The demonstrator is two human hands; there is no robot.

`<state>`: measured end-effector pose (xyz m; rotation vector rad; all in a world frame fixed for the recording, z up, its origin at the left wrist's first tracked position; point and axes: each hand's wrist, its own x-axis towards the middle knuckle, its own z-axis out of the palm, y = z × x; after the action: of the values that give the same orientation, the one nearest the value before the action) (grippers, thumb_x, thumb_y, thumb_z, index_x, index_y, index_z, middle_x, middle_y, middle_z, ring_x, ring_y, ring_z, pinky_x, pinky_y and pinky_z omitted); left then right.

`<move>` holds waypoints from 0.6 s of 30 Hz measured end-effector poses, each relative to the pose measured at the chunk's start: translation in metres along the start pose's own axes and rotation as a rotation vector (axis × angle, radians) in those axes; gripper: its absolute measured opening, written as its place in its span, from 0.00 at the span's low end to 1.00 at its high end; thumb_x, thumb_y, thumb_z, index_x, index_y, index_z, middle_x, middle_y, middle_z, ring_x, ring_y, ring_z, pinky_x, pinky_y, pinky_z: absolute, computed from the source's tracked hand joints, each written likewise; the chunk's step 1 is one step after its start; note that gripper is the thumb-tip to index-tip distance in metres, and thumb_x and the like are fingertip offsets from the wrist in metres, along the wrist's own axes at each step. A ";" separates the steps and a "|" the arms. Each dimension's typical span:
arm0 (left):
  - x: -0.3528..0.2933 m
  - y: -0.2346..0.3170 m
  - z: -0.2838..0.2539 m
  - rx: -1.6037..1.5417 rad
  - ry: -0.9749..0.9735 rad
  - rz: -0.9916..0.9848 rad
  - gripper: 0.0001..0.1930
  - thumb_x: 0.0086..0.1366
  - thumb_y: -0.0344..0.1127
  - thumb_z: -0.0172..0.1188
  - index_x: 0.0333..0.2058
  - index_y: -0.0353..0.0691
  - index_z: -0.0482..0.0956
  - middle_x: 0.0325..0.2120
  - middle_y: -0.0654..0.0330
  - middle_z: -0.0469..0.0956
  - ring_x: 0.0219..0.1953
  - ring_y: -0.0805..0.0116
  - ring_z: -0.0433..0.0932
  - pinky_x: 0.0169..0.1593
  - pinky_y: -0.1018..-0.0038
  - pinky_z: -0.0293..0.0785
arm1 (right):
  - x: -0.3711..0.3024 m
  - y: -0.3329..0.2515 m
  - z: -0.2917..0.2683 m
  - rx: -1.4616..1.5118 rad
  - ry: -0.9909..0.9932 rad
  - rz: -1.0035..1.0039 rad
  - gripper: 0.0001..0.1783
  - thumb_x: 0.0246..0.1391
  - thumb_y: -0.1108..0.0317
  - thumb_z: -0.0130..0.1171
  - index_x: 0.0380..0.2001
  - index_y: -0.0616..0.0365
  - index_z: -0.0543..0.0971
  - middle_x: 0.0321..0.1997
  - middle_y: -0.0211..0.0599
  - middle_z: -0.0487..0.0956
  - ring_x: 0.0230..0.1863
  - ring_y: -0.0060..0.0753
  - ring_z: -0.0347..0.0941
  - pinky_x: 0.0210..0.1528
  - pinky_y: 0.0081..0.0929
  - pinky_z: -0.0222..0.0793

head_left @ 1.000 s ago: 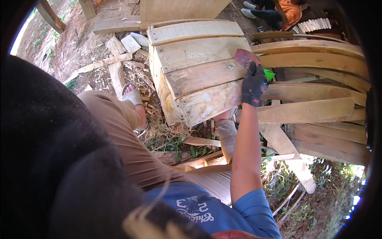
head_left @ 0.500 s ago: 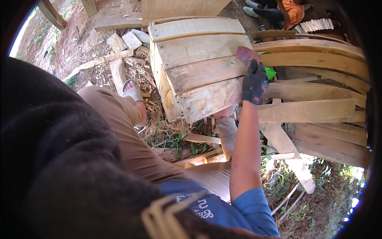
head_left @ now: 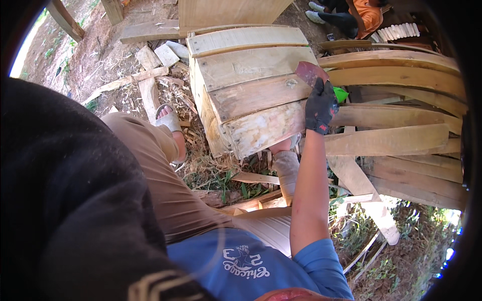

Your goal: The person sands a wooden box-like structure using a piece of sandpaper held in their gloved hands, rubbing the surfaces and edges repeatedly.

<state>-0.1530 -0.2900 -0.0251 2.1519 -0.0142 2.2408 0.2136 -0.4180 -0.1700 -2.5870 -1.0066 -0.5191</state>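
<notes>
My right hand (head_left: 321, 108), in a black glove, is closed round a dark red sheet (head_left: 310, 73) that looks like sandpaper. It rests at the right end of a slatted wooden box (head_left: 251, 62) with a stepped, curved top. Something bright green (head_left: 341, 94) shows beside the glove, partly hidden by it; I cannot tell whether it belongs to the red sheet. Paler, rough patches mark the nearest slat of the box. My left hand is out of sight, and dark cloth (head_left: 75, 175) covers the left of the view.
Long curved boards (head_left: 391, 120) are stacked to the right. Stone-like blocks (head_left: 166, 54), offcuts (head_left: 148, 95) and shavings lie left of the box. My legs (head_left: 145, 145) straddle its near side. A person in orange (head_left: 370, 20) sits at the far right, near pale sticks (head_left: 396, 32).
My right hand and the red sheet stay almost in place on the box's right end. The dark cloth has shifted, uncovering more of my blue shirt.
</notes>
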 end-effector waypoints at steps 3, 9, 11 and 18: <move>0.000 0.000 0.003 -0.002 -0.002 -0.004 0.21 0.68 0.35 0.70 0.57 0.39 0.79 0.58 0.50 0.79 0.63 0.52 0.77 0.66 0.61 0.72 | -0.001 -0.002 -0.001 0.075 0.034 -0.047 0.22 0.75 0.51 0.47 0.55 0.51 0.84 0.50 0.52 0.86 0.49 0.62 0.82 0.51 0.50 0.78; -0.001 0.002 0.001 0.005 0.003 -0.011 0.20 0.68 0.35 0.70 0.56 0.39 0.79 0.57 0.50 0.80 0.62 0.52 0.78 0.66 0.61 0.72 | 0.001 -0.002 0.002 0.018 0.021 -0.030 0.21 0.75 0.52 0.47 0.57 0.46 0.83 0.50 0.50 0.86 0.48 0.61 0.83 0.51 0.50 0.78; -0.004 0.002 0.004 -0.002 0.006 -0.013 0.20 0.68 0.35 0.70 0.56 0.39 0.80 0.57 0.50 0.80 0.61 0.52 0.78 0.65 0.61 0.72 | -0.002 -0.001 -0.001 0.041 0.017 -0.033 0.21 0.75 0.53 0.47 0.58 0.46 0.83 0.50 0.50 0.86 0.48 0.60 0.83 0.50 0.51 0.78; 0.005 -0.001 0.000 0.022 -0.002 -0.011 0.19 0.68 0.35 0.70 0.55 0.40 0.80 0.56 0.50 0.81 0.60 0.52 0.79 0.65 0.61 0.73 | 0.000 -0.005 0.004 0.012 0.062 -0.054 0.18 0.74 0.55 0.49 0.55 0.46 0.84 0.48 0.49 0.87 0.47 0.59 0.83 0.48 0.49 0.78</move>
<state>-0.1532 -0.2893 -0.0201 2.1596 0.0216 2.2432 0.2107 -0.4135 -0.1726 -2.5229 -1.0582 -0.6006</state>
